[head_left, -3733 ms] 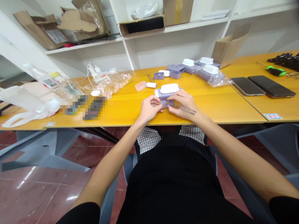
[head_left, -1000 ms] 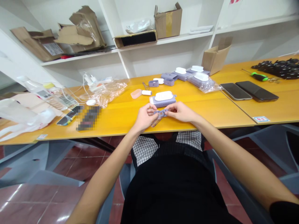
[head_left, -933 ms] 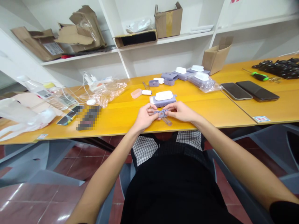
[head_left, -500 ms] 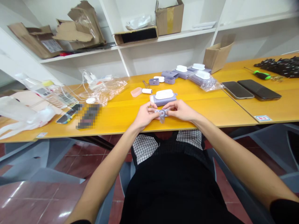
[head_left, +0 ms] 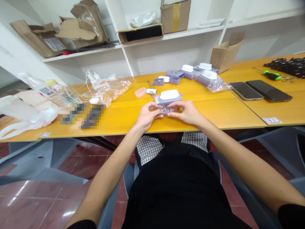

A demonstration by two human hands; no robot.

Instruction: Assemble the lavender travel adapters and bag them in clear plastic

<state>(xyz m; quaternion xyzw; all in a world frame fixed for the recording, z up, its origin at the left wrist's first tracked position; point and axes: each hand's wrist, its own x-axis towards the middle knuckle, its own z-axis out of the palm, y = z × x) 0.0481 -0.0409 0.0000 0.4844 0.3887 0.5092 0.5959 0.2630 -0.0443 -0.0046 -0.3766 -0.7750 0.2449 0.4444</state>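
Close to the table's front edge, a small purple-grey part with a round ring in its middle (head_left: 165,110) is held between both hands. My left hand (head_left: 148,117) pinches its left end between thumb and fingers. On the opposite end, the fingers of my right hand (head_left: 186,113) are closed. Fine detail of the part is blurred. Just beyond the hands lies a purple case with a white oval top (head_left: 169,96), partly in a clear wrapper. A short white cylinder (head_left: 151,91) and a pinkish oval piece (head_left: 140,92) rest behind my left hand.
More purple cases (head_left: 189,72) stand at the back, one in clear plastic (head_left: 211,81). Two dark phones (head_left: 246,90) and a green-black screwdriver (head_left: 271,75) lie right. Bottles (head_left: 39,85), cables and crumpled plastic (head_left: 114,90) crowd the left. A shelf with cardboard boxes (head_left: 176,17) rises behind.
The small part has been turned between my fingers, and the translucent bit hanging below it no longer shows. My right-hand fingers have shifted slightly. The whole view has moved a little.
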